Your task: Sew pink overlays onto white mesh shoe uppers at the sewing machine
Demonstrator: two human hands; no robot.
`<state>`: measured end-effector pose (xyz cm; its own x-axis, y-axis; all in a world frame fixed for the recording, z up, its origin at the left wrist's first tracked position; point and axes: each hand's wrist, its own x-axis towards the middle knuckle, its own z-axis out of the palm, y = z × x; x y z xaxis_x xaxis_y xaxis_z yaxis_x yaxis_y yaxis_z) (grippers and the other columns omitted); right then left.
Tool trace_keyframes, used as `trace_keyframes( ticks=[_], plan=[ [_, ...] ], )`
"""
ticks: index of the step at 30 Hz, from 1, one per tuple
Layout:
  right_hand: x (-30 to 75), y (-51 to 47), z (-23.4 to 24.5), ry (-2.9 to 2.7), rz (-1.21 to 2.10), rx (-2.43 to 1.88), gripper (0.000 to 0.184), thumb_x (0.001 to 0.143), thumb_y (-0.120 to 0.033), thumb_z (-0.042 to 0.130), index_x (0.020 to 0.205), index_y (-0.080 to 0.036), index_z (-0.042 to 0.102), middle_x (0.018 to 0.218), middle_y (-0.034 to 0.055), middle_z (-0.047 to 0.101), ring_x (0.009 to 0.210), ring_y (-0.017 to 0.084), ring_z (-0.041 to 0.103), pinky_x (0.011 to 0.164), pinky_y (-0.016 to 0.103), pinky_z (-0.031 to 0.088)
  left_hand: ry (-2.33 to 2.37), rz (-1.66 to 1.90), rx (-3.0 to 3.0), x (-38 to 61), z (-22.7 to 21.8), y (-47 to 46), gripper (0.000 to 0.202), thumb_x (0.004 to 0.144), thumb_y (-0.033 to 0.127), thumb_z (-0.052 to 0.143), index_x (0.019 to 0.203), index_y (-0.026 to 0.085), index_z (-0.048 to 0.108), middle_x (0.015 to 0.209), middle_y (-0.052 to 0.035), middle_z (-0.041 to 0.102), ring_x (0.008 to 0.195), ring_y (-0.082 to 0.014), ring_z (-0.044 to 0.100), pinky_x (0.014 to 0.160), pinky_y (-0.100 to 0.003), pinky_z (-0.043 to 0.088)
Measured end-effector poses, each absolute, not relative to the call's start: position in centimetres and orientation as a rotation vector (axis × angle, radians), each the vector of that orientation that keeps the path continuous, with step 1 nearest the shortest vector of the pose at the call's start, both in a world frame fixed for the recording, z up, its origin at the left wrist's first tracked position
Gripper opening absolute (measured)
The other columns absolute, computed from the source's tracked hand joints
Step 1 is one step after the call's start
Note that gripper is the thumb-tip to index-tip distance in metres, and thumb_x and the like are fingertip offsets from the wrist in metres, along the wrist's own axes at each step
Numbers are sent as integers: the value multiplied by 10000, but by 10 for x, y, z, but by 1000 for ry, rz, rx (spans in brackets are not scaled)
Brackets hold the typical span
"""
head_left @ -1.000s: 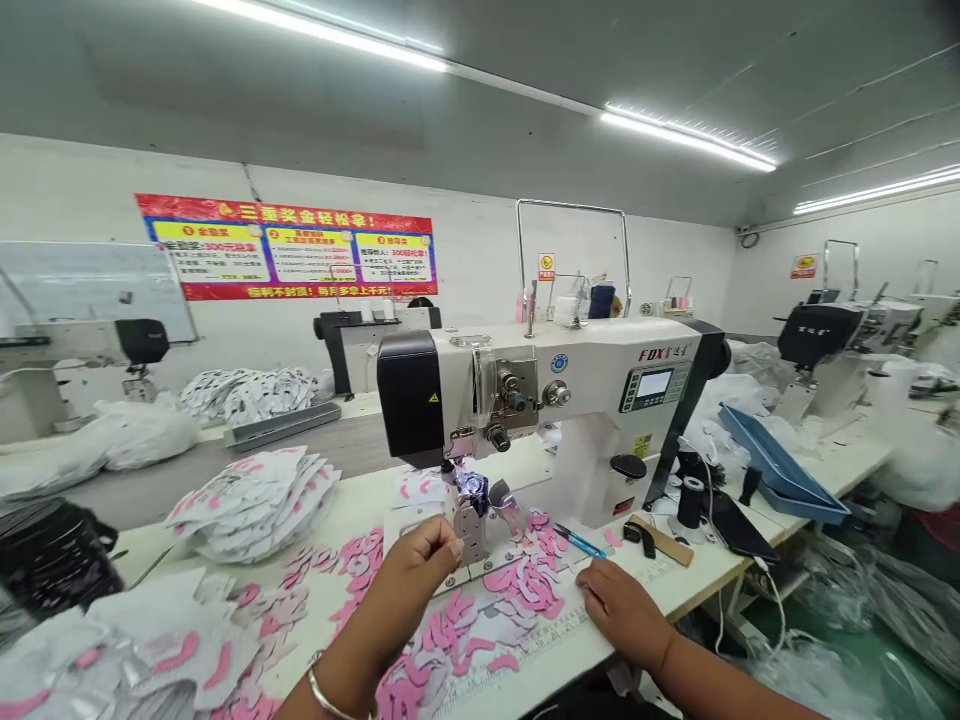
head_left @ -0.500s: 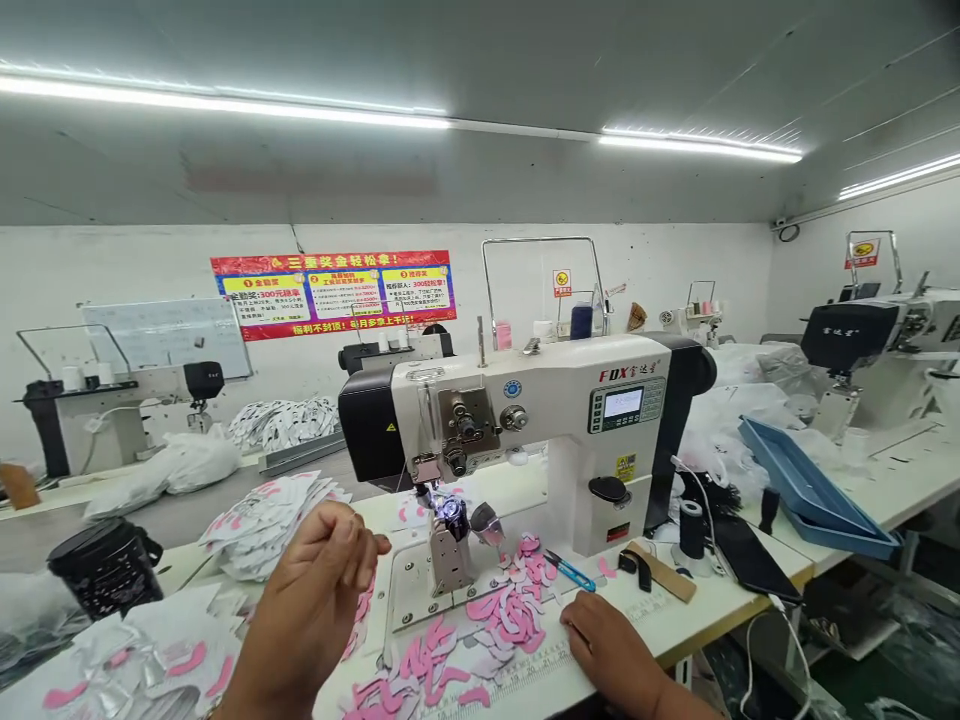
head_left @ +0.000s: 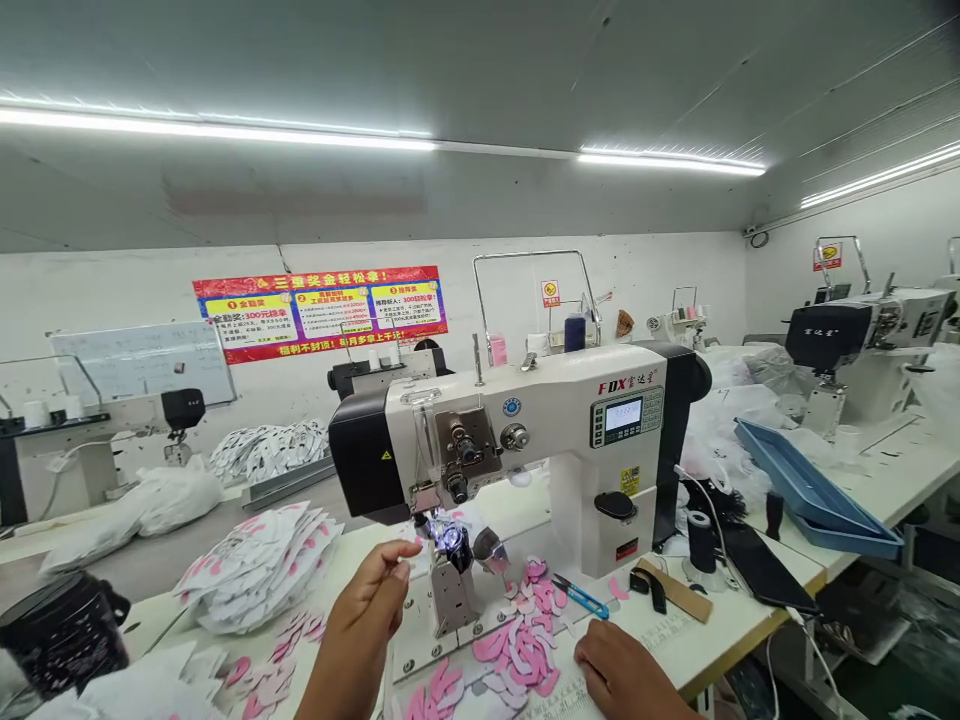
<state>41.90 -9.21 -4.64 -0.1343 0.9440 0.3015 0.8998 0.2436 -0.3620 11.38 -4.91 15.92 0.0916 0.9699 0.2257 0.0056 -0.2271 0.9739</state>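
A white sewing machine (head_left: 540, 430) stands on the table in front of me, its lit needle post (head_left: 450, 560) at lower centre. My left hand (head_left: 371, 615) is raised just left of the post, thumb and forefinger pinched together near the needle; what they hold is too small to make out. My right hand (head_left: 619, 675) rests palm down on the table at the lower right, fingers curled, beside a scatter of pink curved pieces (head_left: 525, 640).
A stack of white-and-pink pieces (head_left: 259, 565) lies at the left. Blue-handled snips (head_left: 581, 597), a strap (head_left: 671, 590), a black thread spool (head_left: 701, 540) and a phone (head_left: 765, 580) lie right of the machine. A blue tray (head_left: 814, 490) and other machines stand beyond.
My left hand drew back from the needle post, then came forward to it again with fingers pinched. The view tilted upward, showing more ceiling. The right hand stayed on the table.
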Motion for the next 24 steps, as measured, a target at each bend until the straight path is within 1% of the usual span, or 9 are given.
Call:
trace_keyframes(
  ticks=[2, 4, 10, 12, 15, 17, 19, 21, 24],
  plan=[
    [419, -89, -47, -2063, 146, -1703, 215, 876, -109, 426, 936, -202, 610, 981, 73, 622, 905, 222, 586, 782, 339, 469, 977, 1298, 1397, 109, 149, -38, 399, 827, 506, 616, 1112, 227, 618, 573, 66, 293, 549, -114, 271, 500, -214, 250],
    [419, -87, -48, -2054, 160, -1715, 212, 861, -101, 434, 915, -205, 611, 964, 70, 626, 874, 215, 590, 749, 323, 471, 946, 1281, 1382, 105, 132, -25, 359, 812, 479, 633, 1055, 215, 627, 578, 65, 297, 546, -106, 267, 505, -212, 248],
    [423, -87, -46, -1946, 254, -1656, 226, 854, -128, 436, 922, -198, 640, 961, 79, 646, 908, 226, 610, 799, 347, 482, 892, 868, 1218, 107, 70, -15, 304, 713, 468, 658, 806, 188, 587, 482, 119, 162, 435, -55, 76, 447, -222, 78],
    [415, -87, -25, -1819, 388, -1616, 220, 868, -168, 439, 906, -196, 654, 940, 75, 660, 906, 223, 621, 811, 350, 483, 836, 758, 1133, 108, 62, -26, 263, 712, 434, 656, 789, 198, 568, 470, 121, 168, 425, -55, 60, 437, -228, 65],
    [385, -78, 36, -1736, 603, -1434, 192, 884, -261, 494, 872, -195, 673, 902, 64, 678, 894, 222, 622, 831, 365, 470, 829, 738, 1102, 110, 62, -42, 163, 758, 339, 605, 821, 192, 572, 517, 104, 216, 465, -66, 81, 451, -219, 78],
    [356, -65, 80, -1766, 897, -1159, 229, 884, -343, 563, 1028, -201, 670, 1007, 62, 684, 949, 213, 616, 843, 359, 466, 892, 669, 1119, 112, 61, -50, 112, 751, 285, 587, 803, 188, 567, 514, 102, 218, 473, -71, 88, 456, -223, 67],
    [326, -52, 114, -1735, 1210, -820, 391, 882, -387, 610, 1233, -216, 589, 1178, 78, 645, 990, 184, 606, 814, 318, 474, 943, 611, 1123, 111, 56, -56, 97, 745, 272, 580, 793, 189, 567, 506, 100, 233, 469, -74, 95, 454, -227, 59],
    [303, -43, 130, -1633, 1424, -580, 442, 910, -433, 588, 1298, -227, 540, 1157, 86, 645, 721, 109, 594, 608, 242, 435, 958, 587, 1124, 106, 52, -61, 109, 761, 289, 577, 803, 189, 579, 500, 96, 264, 460, -73, 99, 450, -227, 57],
    [284, -37, 130, -1385, 1502, -473, 373, 939, -431, 554, 1238, -209, 566, 794, 2, 624, 525, 69, 477, 489, 206, 338, 996, 577, 1141, 91, 52, -63, 173, 803, 358, 569, 841, 193, 603, 474, 89, 325, 426, -71, 134, 434, -215, 89]
  ],
)
